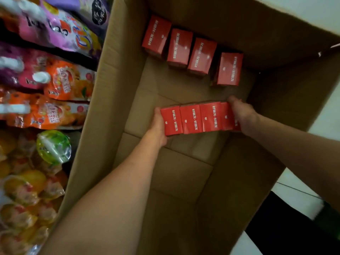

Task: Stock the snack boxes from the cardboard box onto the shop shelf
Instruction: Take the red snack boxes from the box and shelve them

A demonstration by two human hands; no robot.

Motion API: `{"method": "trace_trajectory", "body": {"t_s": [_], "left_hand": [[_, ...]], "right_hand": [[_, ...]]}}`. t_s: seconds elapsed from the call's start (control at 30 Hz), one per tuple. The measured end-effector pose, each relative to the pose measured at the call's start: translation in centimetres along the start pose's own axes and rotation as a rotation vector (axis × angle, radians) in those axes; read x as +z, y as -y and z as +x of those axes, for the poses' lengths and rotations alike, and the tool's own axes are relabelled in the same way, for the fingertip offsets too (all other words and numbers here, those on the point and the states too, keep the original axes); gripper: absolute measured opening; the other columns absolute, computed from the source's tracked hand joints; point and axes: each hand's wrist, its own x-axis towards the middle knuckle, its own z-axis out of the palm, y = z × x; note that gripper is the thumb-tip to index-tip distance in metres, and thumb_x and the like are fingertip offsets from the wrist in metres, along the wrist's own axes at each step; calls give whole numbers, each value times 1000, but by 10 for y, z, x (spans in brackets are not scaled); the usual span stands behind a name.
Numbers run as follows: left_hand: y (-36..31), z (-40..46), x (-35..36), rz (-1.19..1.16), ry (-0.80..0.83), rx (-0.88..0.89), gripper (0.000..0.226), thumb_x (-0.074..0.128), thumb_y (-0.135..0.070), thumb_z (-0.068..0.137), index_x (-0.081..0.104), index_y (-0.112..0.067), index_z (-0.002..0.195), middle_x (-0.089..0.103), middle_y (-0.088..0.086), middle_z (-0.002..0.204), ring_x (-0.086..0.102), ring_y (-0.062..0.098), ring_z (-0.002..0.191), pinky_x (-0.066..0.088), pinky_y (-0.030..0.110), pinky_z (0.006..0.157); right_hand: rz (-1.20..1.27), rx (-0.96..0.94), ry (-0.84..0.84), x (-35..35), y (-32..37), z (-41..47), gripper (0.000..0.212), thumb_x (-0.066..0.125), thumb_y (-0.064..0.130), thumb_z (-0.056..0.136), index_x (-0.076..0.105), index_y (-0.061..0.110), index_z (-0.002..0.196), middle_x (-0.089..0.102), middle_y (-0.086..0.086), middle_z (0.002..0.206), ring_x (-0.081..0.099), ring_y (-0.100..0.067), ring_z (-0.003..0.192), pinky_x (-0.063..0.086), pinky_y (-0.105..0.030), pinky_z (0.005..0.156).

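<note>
Head view, contents as seen. Cardboard box (pixel 114 89): large, open, flaps up, standing on a pale floor (pixel 298 192) beside the shop shelf (pixel 36 92). Held row of snack boxes (pixel 200 117): red, white lettering, pressed side by side near the box middle, clamped endwise between both hands. Left hand (pixel 156 126): palm flat against the row's left end, fingers hidden behind it. Right hand (pixel 242 115): curled over the right end, gripping it. Loose snack boxes (pixel 191 50): four, same red, lined along the far wall of the box floor. Shelf stock: pouches (pixel 55 80) in purple and orange, jelly cups (pixel 53 146) below.
</note>
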Motion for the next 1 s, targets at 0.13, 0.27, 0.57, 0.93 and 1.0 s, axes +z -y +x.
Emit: {"method": "trace_trajectory", "body": {"t_s": [0.13,0.27,0.57,0.93,1.0], "left_hand": [[-4,-36,-15,88,49,93,65,22,-72,92,69,-28,105,75,2,96,70,18,89,54,36,77],[-20,-112,-46,223,61,213,66,24,-81,85,61,-42,123,72,-2,109,68,19,98,53,42,82],[-81,-356,-53,393,307,565,70,50,-56,83,36,-31,147,49,-1,146,49,16,131,34,41,113],[-57,-736,-1,538,913,476,42,37,-38,100,58,-18,130,65,17,124,63,35,106,50,58,87],[-32,-789,9,593,977,508,37,35,-34,102,56,-20,129,68,12,113,67,27,91,53,52,82]], "right_hand": [[-5,-45,95,-22,5,-35,48,56,65,83,58,24,108,68,-6,99,68,-22,83,53,-34,61],[11,-140,167,-55,14,-103,49,57,72,79,59,28,101,70,-5,94,69,-22,85,53,-36,66],[209,-253,94,-157,28,-316,52,58,75,74,67,26,87,69,4,62,66,-12,53,52,-29,54],[867,-387,121,-292,-96,-620,48,62,74,72,61,33,97,57,-7,83,46,-18,65,34,-29,60],[970,-423,108,-316,-123,-668,53,66,70,68,67,26,99,65,-6,84,54,-19,65,39,-28,57]]}}
